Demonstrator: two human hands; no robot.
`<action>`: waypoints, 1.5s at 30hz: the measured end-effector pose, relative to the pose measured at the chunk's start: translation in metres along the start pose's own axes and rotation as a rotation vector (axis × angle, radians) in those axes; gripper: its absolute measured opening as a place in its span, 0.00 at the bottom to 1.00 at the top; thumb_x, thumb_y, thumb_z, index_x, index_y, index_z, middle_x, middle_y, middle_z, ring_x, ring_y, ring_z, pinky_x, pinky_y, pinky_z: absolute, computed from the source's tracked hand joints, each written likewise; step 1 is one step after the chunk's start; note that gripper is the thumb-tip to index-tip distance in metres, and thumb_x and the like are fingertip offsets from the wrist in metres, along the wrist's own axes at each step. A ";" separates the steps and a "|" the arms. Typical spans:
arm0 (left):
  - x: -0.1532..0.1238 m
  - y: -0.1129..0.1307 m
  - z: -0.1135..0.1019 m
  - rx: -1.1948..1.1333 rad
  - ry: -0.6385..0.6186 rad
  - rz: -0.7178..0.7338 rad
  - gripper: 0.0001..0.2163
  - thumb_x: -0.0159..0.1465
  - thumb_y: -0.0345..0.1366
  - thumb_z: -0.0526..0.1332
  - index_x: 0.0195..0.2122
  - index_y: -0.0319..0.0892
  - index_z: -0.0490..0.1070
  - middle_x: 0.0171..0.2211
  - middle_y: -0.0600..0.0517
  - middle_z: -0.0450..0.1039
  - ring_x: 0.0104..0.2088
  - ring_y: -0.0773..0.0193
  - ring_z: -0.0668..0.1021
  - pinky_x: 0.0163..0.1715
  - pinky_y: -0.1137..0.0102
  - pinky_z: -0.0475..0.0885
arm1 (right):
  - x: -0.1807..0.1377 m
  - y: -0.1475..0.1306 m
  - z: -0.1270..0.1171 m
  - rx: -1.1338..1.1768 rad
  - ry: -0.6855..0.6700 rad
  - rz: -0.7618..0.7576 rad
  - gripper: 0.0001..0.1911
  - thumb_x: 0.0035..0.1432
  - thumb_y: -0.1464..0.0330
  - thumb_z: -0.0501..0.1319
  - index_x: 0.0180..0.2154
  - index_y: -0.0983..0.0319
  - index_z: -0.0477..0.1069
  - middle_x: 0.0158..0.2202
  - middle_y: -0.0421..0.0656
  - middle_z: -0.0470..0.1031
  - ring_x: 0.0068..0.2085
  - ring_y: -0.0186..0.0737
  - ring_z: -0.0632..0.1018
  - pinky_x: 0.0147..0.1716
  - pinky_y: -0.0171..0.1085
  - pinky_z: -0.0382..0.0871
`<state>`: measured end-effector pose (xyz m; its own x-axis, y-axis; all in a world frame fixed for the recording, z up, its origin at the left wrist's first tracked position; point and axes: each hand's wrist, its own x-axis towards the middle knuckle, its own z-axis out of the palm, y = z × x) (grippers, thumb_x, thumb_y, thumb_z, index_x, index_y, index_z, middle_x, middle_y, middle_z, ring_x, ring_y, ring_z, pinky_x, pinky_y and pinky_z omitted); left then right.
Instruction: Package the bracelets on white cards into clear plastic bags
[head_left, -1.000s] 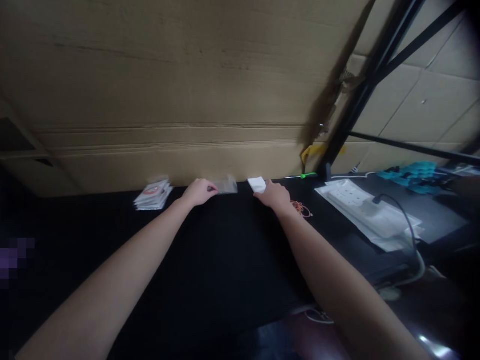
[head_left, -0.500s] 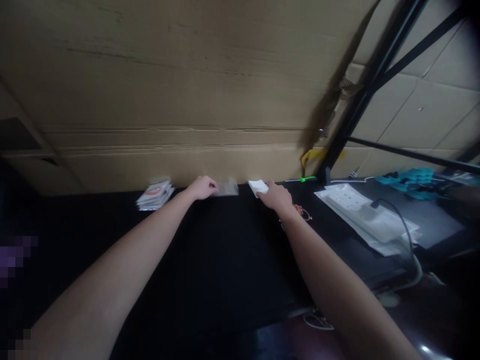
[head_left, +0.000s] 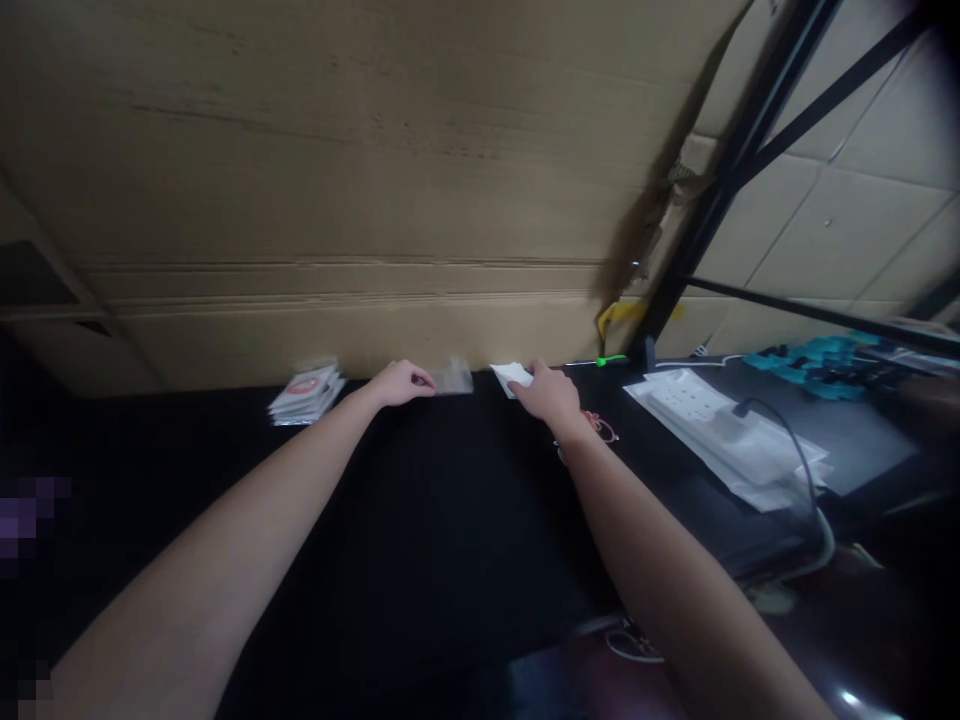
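Uncurled slightly since the earlier frame, the left hand (head_left: 403,384) pinches the clear plastic bag (head_left: 455,378) on the black tabletop (head_left: 427,510). Rightward, white paper (head_left: 504,375) lies under the thumb of the right hand (head_left: 553,394) (whether clamped, I cannot tell).

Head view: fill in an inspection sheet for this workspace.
Surface: black tabletop
Job's things: clear plastic sleeve, white paper-like piece, stack of packets to the left
Clutter: orange loops, green-ended tool, teal items
Hands: left hand at the sleeve's left edge; right hand with thumb over the white piece; firmness of either grip unclear
Cables: dark cable plugged into white power strip
Surroundings: cardboard behind the tabletop, black metal frame at right
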<state>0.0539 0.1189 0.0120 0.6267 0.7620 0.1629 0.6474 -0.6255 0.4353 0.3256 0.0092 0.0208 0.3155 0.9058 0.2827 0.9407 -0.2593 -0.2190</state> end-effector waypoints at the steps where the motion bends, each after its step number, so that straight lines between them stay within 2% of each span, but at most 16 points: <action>1: 0.001 0.000 -0.001 -0.006 -0.005 -0.008 0.11 0.56 0.43 0.62 0.36 0.48 0.79 0.36 0.52 0.79 0.36 0.61 0.78 0.38 0.71 0.68 | 0.000 0.000 0.000 0.005 -0.001 0.000 0.27 0.55 0.51 0.55 0.49 0.63 0.67 0.39 0.54 0.76 0.42 0.55 0.77 0.39 0.45 0.67; 5: 0.002 0.002 -0.002 -0.008 0.016 -0.024 0.10 0.56 0.43 0.62 0.34 0.47 0.80 0.34 0.51 0.80 0.34 0.61 0.78 0.36 0.71 0.68 | 0.000 0.000 0.000 0.022 -0.004 0.010 0.27 0.54 0.50 0.55 0.48 0.62 0.67 0.39 0.54 0.76 0.42 0.55 0.76 0.39 0.45 0.67; 12: 0.000 0.011 0.003 -0.006 0.192 -0.050 0.08 0.55 0.39 0.62 0.32 0.45 0.79 0.35 0.49 0.79 0.37 0.59 0.77 0.41 0.68 0.67 | -0.003 -0.004 -0.007 0.025 0.027 0.025 0.28 0.55 0.49 0.55 0.49 0.62 0.67 0.39 0.54 0.76 0.42 0.54 0.76 0.40 0.45 0.67; 19: 0.009 0.013 -0.001 -0.147 0.261 -0.213 0.09 0.53 0.41 0.65 0.32 0.43 0.79 0.31 0.49 0.79 0.30 0.61 0.78 0.31 0.70 0.69 | -0.002 -0.004 -0.008 0.025 0.052 0.027 0.26 0.55 0.50 0.55 0.47 0.61 0.67 0.37 0.53 0.76 0.41 0.55 0.77 0.38 0.44 0.67; 25: -0.003 0.035 -0.029 -0.132 0.491 -0.250 0.10 0.58 0.41 0.61 0.36 0.43 0.77 0.39 0.49 0.78 0.40 0.57 0.77 0.41 0.67 0.68 | -0.005 -0.005 -0.010 0.048 0.066 0.016 0.28 0.55 0.50 0.55 0.49 0.62 0.66 0.38 0.53 0.76 0.41 0.55 0.76 0.38 0.44 0.66; 28: -0.035 0.052 -0.044 -0.035 0.633 -0.117 0.10 0.60 0.42 0.59 0.36 0.43 0.77 0.38 0.50 0.78 0.41 0.57 0.76 0.45 0.65 0.67 | -0.011 -0.006 -0.017 0.087 0.119 -0.020 0.27 0.56 0.50 0.54 0.49 0.62 0.66 0.37 0.52 0.76 0.41 0.55 0.76 0.39 0.45 0.65; 30: -0.064 0.059 -0.042 -0.015 0.516 -0.016 0.10 0.59 0.42 0.60 0.36 0.44 0.76 0.38 0.50 0.77 0.40 0.58 0.76 0.44 0.66 0.67 | -0.018 -0.010 -0.025 0.130 0.185 -0.071 0.28 0.56 0.50 0.54 0.51 0.62 0.65 0.36 0.52 0.76 0.40 0.54 0.76 0.39 0.45 0.65; 32: -0.091 0.061 -0.030 -0.008 0.203 0.045 0.09 0.56 0.43 0.63 0.33 0.46 0.77 0.35 0.51 0.78 0.37 0.58 0.77 0.42 0.65 0.68 | -0.027 -0.018 -0.033 0.203 0.257 -0.166 0.29 0.57 0.51 0.53 0.53 0.62 0.62 0.37 0.52 0.76 0.40 0.53 0.76 0.40 0.45 0.65; 33: -0.102 0.061 -0.022 -0.034 0.096 0.058 0.11 0.52 0.44 0.66 0.34 0.46 0.77 0.36 0.50 0.77 0.38 0.57 0.77 0.42 0.64 0.68 | -0.033 -0.023 -0.035 0.249 0.286 -0.229 0.29 0.57 0.51 0.53 0.54 0.62 0.61 0.38 0.52 0.76 0.41 0.53 0.76 0.41 0.45 0.65; 35: -0.114 0.063 -0.004 -0.180 0.175 -0.007 0.19 0.52 0.46 0.66 0.43 0.46 0.75 0.44 0.47 0.75 0.44 0.55 0.75 0.46 0.62 0.67 | -0.046 -0.037 -0.037 0.347 0.313 -0.360 0.30 0.57 0.52 0.54 0.55 0.62 0.59 0.40 0.51 0.76 0.41 0.52 0.76 0.41 0.45 0.66; 37: -0.114 0.067 0.009 -0.509 0.290 -0.103 0.20 0.59 0.46 0.60 0.51 0.45 0.70 0.47 0.46 0.74 0.45 0.57 0.75 0.45 0.63 0.69 | -0.060 -0.052 -0.035 0.427 0.293 -0.480 0.32 0.56 0.52 0.56 0.57 0.62 0.57 0.42 0.51 0.75 0.41 0.52 0.76 0.41 0.46 0.67; 38: -0.111 0.070 0.012 -0.674 0.323 -0.120 0.19 0.62 0.45 0.56 0.52 0.44 0.69 0.47 0.45 0.74 0.45 0.58 0.76 0.44 0.64 0.69 | -0.067 -0.060 -0.033 0.457 0.267 -0.535 0.34 0.55 0.52 0.57 0.58 0.61 0.56 0.43 0.51 0.75 0.41 0.52 0.76 0.41 0.46 0.67; 40: -0.104 0.078 0.014 -0.837 0.441 -0.152 0.17 0.61 0.40 0.57 0.50 0.41 0.70 0.46 0.45 0.74 0.43 0.58 0.77 0.42 0.65 0.70 | -0.078 -0.074 -0.029 0.496 0.206 -0.638 0.40 0.51 0.51 0.60 0.61 0.60 0.52 0.46 0.52 0.73 0.44 0.53 0.75 0.41 0.47 0.68; 42: -0.101 0.083 0.012 -0.790 0.493 -0.207 0.13 0.58 0.35 0.59 0.42 0.38 0.74 0.39 0.46 0.77 0.38 0.58 0.77 0.38 0.66 0.70 | -0.085 -0.083 -0.028 0.528 0.211 -0.704 0.47 0.48 0.50 0.62 0.63 0.61 0.47 0.53 0.55 0.68 0.49 0.55 0.72 0.45 0.49 0.67; 44: -0.104 0.085 0.010 -0.639 0.414 -0.190 0.08 0.55 0.34 0.60 0.34 0.38 0.75 0.31 0.49 0.77 0.32 0.59 0.77 0.33 0.67 0.69 | -0.088 -0.087 -0.029 0.557 0.252 -0.731 0.48 0.47 0.50 0.64 0.63 0.62 0.47 0.57 0.56 0.63 0.53 0.55 0.69 0.48 0.49 0.65; 45: -0.107 0.085 0.009 -0.559 0.351 -0.148 0.07 0.56 0.34 0.60 0.31 0.38 0.76 0.29 0.50 0.77 0.30 0.60 0.76 0.31 0.68 0.69 | -0.087 -0.088 -0.029 0.567 0.246 -0.737 0.44 0.49 0.51 0.63 0.62 0.62 0.52 0.56 0.55 0.64 0.52 0.54 0.69 0.47 0.49 0.65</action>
<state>0.0457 -0.0175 0.0232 0.3096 0.9012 0.3033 0.3348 -0.4019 0.8523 0.2191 -0.0567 0.0427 -0.2527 0.6641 0.7037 0.7334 0.6058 -0.3084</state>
